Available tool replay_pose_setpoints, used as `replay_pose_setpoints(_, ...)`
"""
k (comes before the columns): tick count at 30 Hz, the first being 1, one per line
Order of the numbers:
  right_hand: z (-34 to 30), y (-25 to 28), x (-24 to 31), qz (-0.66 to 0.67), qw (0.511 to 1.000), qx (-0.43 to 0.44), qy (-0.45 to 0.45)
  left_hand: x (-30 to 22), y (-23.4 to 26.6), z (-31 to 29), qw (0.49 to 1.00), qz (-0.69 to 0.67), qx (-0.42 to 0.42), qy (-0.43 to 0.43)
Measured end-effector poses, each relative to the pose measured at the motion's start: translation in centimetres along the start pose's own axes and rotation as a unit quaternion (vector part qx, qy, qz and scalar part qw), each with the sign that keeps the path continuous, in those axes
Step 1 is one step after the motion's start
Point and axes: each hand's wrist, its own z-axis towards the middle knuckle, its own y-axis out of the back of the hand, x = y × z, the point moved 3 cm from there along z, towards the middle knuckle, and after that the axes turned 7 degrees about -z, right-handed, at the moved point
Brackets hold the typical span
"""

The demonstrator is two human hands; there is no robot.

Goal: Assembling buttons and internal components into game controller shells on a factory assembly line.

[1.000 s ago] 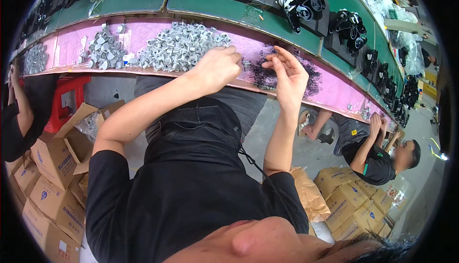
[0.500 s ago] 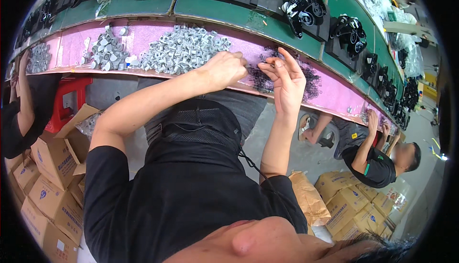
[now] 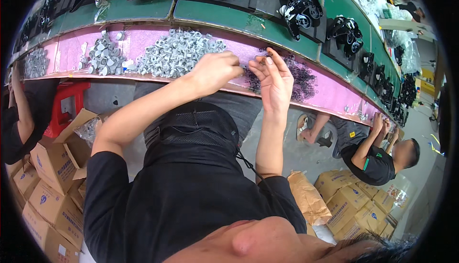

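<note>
My left hand is closed in front of the right end of a heap of small grey cap-like parts. Its fingertips point to the right, and whatever they pinch is hidden. Just to its right, my right hand is raised with the palm partly toward me. Its thumb and fingertips are drawn together, with the index finger reaching upward. Anything between them is too small to tell against the pile of thin black ring-like pieces behind. The two hands are close but apart.
A pink-covered bench strip runs across, with another grey pile to the left. Beyond lies a green work surface bearing glossy black moulded parts. Cardboard boxes, a red stool and a co-worker are nearby.
My right hand has moved left, closer to my left hand, and its fingers have drawn together. My left hand has shifted slightly left. The whole view has shifted a little.
</note>
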Motion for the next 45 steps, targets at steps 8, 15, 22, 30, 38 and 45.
replay_pose_setpoints(8,-0.1,-4.2,-2.8,0.035,0.993,0.076,-0.078,-1.8,7.0,-2.1,0.962,-0.176,-0.2,0.058)
replay_pose_setpoints(15,-0.4,-6.3,-3.1,-0.084,0.992,0.079,-0.042,-1.1,7.8,-3.9,0.959,-0.169,-0.217,0.062)
replay_pose_setpoints(22,-1.2,-8.3,-3.9,-0.141,0.985,0.088,-0.04,-1.0,8.8,-6.2,0.959,-0.146,-0.222,0.099)
replay_pose_setpoints(30,-0.9,-16.3,-4.1,-0.172,0.951,0.248,-0.072,-0.6,12.7,-11.9,0.898,-0.276,-0.29,0.184)
replay_pose_setpoints(38,4.1,-29.4,-13.3,-0.592,0.588,0.329,0.442,-0.3,17.2,-20.8,0.806,-0.255,-0.451,0.285)
replay_pose_setpoints(45,7.2,-32.7,-17.4,-0.66,0.548,0.322,0.401,-0.7,17.2,-21.8,0.811,-0.22,-0.461,0.284)
